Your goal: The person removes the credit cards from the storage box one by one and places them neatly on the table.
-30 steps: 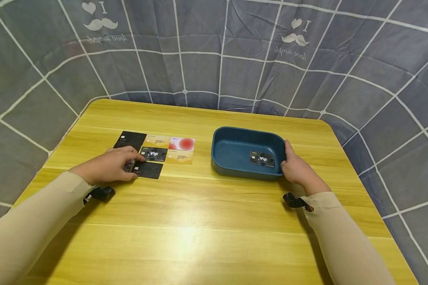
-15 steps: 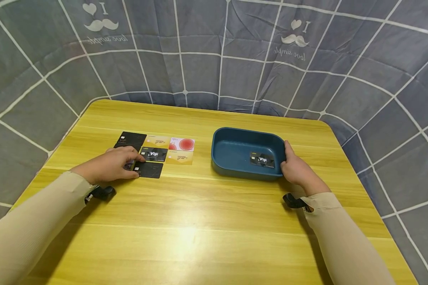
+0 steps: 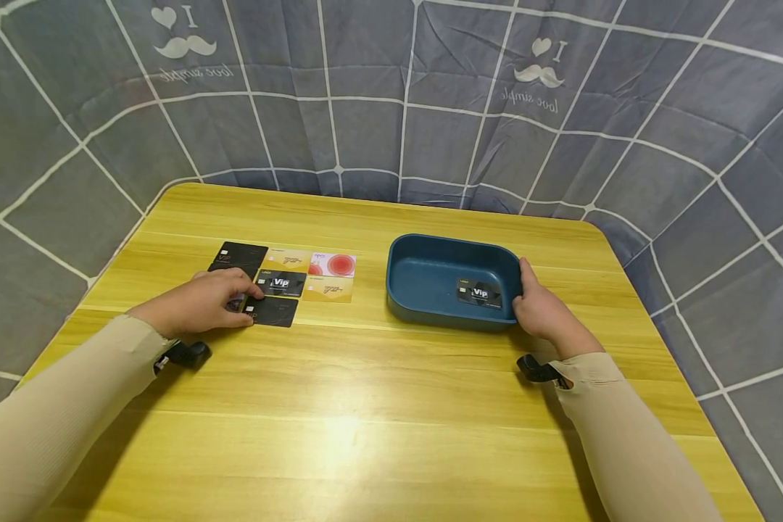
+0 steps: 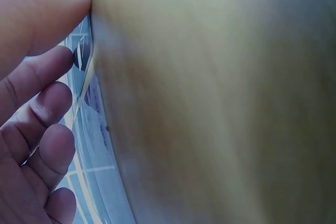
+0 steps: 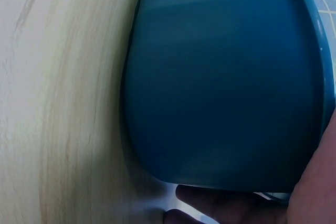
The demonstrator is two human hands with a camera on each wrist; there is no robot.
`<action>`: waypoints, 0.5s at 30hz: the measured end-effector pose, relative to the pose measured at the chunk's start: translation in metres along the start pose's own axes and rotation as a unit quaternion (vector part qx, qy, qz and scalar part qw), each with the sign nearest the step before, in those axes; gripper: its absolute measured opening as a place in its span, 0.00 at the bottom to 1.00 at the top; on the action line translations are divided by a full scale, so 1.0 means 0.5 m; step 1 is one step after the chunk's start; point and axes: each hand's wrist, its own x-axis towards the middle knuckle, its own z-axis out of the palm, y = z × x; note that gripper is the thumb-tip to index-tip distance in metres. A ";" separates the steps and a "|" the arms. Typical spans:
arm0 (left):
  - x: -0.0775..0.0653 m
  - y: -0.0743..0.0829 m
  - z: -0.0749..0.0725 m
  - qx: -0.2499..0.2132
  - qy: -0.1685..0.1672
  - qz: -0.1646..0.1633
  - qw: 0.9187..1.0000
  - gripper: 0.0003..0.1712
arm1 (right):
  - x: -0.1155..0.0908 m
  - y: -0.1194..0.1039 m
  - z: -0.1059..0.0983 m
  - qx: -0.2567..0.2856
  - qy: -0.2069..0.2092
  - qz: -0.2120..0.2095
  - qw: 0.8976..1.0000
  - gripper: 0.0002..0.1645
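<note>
My left hand (image 3: 205, 301) is over the left part of a group of cards. Its thumb and index finger pinch the left end of a black card (image 3: 275, 312), which lies flat at the front. A black Vip card (image 3: 281, 283) lies just behind that one. Under the left hand another card is partly hidden. On the right, my right hand (image 3: 548, 312) holds the end of a dark blue rectangular box (image 3: 424, 315), thumb at the rim and fingers against the outer wall. Inside the box lies a second black Vip card (image 3: 479, 292).
Two gold cards, one at the back (image 3: 289, 259) and one in front (image 3: 328, 288), lie beside a pink card (image 3: 332, 264) with a red circle. A black card (image 3: 241, 254) lies at the back left. Grey checked cloth (image 3: 365, 130) surrounds the wooden table (image 3: 365, 435).
My left thumb has shifted very slightly inward on the front black card. My right hand and the blue box have stayed in place.
</note>
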 end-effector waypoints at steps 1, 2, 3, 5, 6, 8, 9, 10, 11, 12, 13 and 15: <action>0.000 0.000 0.000 0.001 0.001 0.000 1.000 0.23 | 0.000 0.000 0.000 0.000 0.000 0.000 1.000 0.46; 0.000 0.001 0.000 0.002 0.001 0.000 1.000 0.23 | 0.000 0.000 0.000 0.000 -0.001 0.001 1.000 0.46; 0.000 0.001 0.000 0.003 0.002 0.000 1.000 0.23 | 0.001 0.000 0.000 0.000 -0.001 0.001 1.000 0.46; 0.000 0.001 0.000 0.004 0.004 0.000 1.000 0.23 | 0.001 0.000 0.000 0.001 -0.002 0.001 1.000 0.46; 0.000 0.002 0.000 0.004 0.005 0.000 1.000 0.23 | 0.001 0.000 0.000 0.001 -0.002 0.000 1.000 0.46; 0.000 0.002 0.000 0.005 0.006 0.000 1.000 0.22 | 0.001 0.000 0.000 0.000 -0.001 -0.001 1.000 0.46; 0.000 0.002 0.000 0.006 0.007 -0.001 1.000 0.22 | 0.000 0.000 0.000 -0.001 0.000 -0.001 1.000 0.46; 0.000 0.001 0.000 0.007 0.007 -0.002 1.000 0.22 | 0.000 0.000 0.000 -0.001 0.001 -0.002 1.000 0.46; 0.001 0.001 0.001 0.007 0.007 -0.003 1.000 0.22 | 0.000 0.000 -0.001 -0.002 0.001 -0.002 1.000 0.46; 0.001 0.001 0.001 0.007 0.006 -0.004 1.000 0.23 | 0.000 -0.001 -0.001 -0.003 0.002 -0.002 1.000 0.46; 0.000 0.000 0.001 0.006 0.006 -0.005 1.000 0.23 | 0.000 -0.001 -0.001 -0.002 0.001 -0.001 1.000 0.46; 0.000 -0.001 0.001 0.000 0.007 -0.006 1.000 0.24 | 0.001 -0.001 -0.001 -0.003 0.001 -0.001 1.000 0.46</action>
